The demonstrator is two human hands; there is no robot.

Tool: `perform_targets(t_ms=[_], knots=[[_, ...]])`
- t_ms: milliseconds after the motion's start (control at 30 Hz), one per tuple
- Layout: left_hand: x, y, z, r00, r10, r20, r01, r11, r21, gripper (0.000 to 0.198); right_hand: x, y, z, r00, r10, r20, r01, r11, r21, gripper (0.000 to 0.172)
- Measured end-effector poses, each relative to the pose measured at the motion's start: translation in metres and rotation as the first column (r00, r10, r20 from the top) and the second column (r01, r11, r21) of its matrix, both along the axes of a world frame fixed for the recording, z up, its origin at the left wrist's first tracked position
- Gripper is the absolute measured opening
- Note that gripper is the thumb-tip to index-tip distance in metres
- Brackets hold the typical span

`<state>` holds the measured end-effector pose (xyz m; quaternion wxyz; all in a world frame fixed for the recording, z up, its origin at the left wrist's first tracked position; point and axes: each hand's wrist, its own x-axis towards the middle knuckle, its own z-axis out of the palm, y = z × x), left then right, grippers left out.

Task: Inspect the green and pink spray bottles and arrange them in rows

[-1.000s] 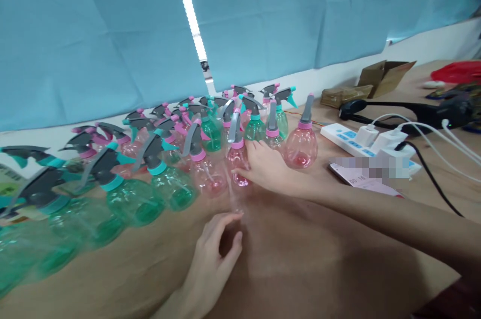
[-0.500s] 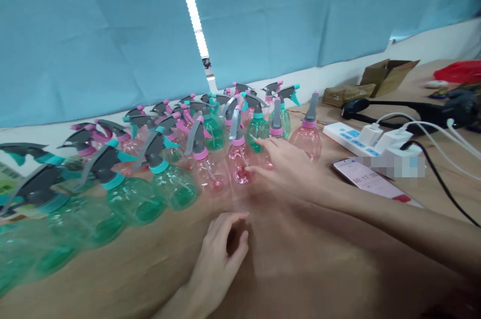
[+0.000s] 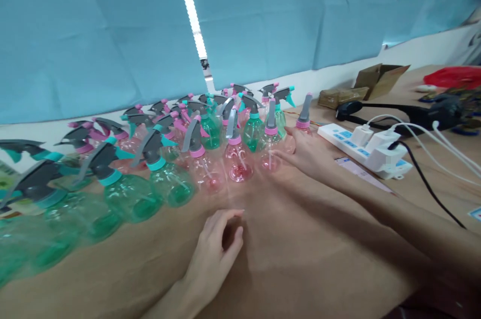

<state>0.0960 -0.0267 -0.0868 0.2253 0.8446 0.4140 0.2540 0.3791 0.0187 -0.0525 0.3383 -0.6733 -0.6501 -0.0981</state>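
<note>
My right hand (image 3: 310, 152) reaches over the table with thumb and forefinger apart and nothing between them. Just left of its thumb stands a pink spray bottle (image 3: 269, 154); whether they touch I cannot tell. Another pink spray bottle (image 3: 303, 123) is behind the hand, its lower body mostly hidden. A third pink bottle (image 3: 239, 161) stands further left in the front row. My left hand (image 3: 214, 254) hovers low or rests near the table's front, fingers loosely curled, a gap between thumb and forefinger, holding nothing. Green spray bottles (image 3: 173, 184) with teal collars continue the row leftward.
Several more spray bottles crowd behind the front row. On the right lie a white power strip (image 3: 343, 141) with plugged chargers and cables, a partly covered phone (image 3: 363, 175), a black headset-like item (image 3: 398, 108) and an open cardboard box (image 3: 379, 81). A blue sheet (image 3: 263, 23) hangs behind.
My right hand has moved right, away from the front-middle pink bottle, past its right-hand neighbour, and now covers more of the phone. My left hand keeps nearly the same place and shape.
</note>
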Motion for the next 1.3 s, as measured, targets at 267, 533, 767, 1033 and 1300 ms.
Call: perform_targets(t_ms=[267, 533, 767, 1033, 1300], knots=[[0.000, 0.001, -0.001, 1.000, 0.021, -0.006, -0.021, 1.000, -0.009, 0.021, -0.017, 0.014, 0.000, 0.998, 0.004, -0.060, -0.011, 0.993, -0.114, 0.065], [0.002, 0.000, 0.005, 0.999, 0.035, -0.005, -0.035, 0.999, -0.003, 0.019, -0.017, 0.003, -0.006, 0.999, 0.011, -0.039, -0.014, 0.996, -0.083, 0.055], [0.001, 0.000, 0.019, 0.997, 0.070, 0.042, -0.067, 0.994, -0.084, 0.019, -0.024, -0.038, -0.006, 0.976, 0.204, -0.073, -0.205, 0.979, -0.014, 0.058], [-0.011, -0.006, 0.043, 0.982, 0.048, 0.181, -0.040, 0.998, -0.050, 0.038, -0.085, -0.078, 0.005, 0.941, 0.325, -0.093, -0.335, 0.931, -0.145, 0.060], [-0.046, -0.020, 0.073, 0.974, 0.060, 0.220, -0.064, 0.998, 0.011, 0.065, -0.158, -0.084, 0.000, 0.846, 0.514, -0.146, -0.530, 0.841, -0.107, 0.058]])
